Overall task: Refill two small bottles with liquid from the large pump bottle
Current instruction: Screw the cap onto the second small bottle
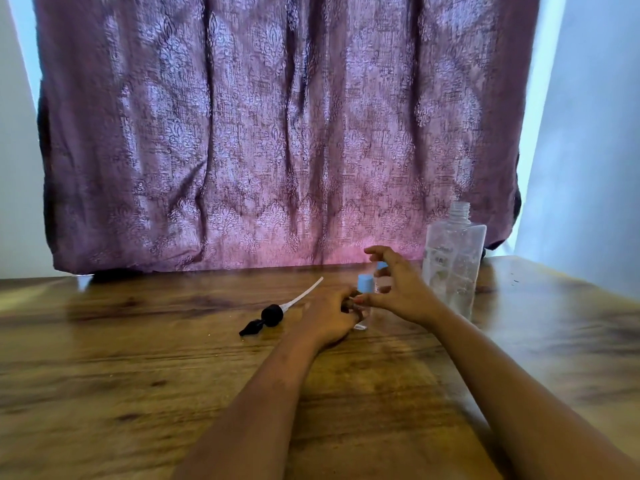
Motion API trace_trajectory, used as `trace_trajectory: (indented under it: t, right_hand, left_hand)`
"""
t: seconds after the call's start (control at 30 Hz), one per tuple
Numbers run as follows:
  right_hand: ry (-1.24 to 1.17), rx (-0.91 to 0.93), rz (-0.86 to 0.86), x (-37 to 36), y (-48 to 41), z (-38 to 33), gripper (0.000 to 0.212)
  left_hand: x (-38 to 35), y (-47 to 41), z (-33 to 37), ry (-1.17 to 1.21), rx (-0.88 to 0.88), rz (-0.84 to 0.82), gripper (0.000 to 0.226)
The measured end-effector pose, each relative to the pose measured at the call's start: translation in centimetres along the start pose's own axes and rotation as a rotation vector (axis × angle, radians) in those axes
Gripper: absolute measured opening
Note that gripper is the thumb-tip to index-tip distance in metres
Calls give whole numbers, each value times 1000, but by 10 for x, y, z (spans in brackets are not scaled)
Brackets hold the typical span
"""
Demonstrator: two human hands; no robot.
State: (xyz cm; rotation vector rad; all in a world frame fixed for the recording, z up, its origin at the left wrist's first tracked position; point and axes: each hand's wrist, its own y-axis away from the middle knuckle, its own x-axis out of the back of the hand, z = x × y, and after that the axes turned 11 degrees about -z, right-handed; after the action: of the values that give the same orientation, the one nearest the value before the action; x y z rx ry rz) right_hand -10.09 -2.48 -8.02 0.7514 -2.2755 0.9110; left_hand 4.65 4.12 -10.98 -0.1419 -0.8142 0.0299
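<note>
A large clear bottle stands uncapped at the right rear of the wooden table. Its black pump head with a white tube lies on the table to the left. My left hand is wrapped around the body of a small clear bottle with a light blue cap. A second blue cap shows just behind, mostly hidden by my right hand, whose fingers are spread over both small bottles. Whether my right hand touches either cap is unclear.
A purple patterned curtain hangs behind the table's far edge. A pale wall rises on the right.
</note>
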Motion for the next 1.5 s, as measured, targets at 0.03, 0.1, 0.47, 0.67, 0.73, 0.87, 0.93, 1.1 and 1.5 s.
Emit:
trace_trajectory:
  t: [0.03,0.1,0.47,0.67,0.73,0.87,0.93,1.1,1.5]
  right_hand:
    - [-84,13,-33,0,1,-1,70]
    - [-225,33,-86,0,1,-4,58]
    - [-16,-18,-58,0,1,-2,61]
    - [-106,64,-89,-2,1,-14,36]
    - [73,25,0,-2,0,-12,28]
    - [134,-34,71,-3,0,-8,40]
    - [-11,-46,19,0,-1,-9,40]
    - [-192,35,-127,-2,1,-14,36]
    - [3,110,78,-16,-6,-11,30]
  left_hand:
    - [0,0,0,-6,5,2,37]
    - [1,0,0,7,7,-1,38]
    - [-3,-1,1,-24,-35,9,27]
    - [-2,-2,-1,-9,-27,22,37]
    - [-3,-2,0,-10,-11,18,36]
    - [-7,-4,1,-8,5,-11,40]
    - [-7,-6,-1,11,1,0,47]
    - [-6,-5,-3,7,-22,14,45]
    - [0,-4,-2,-115,-23,98,33]
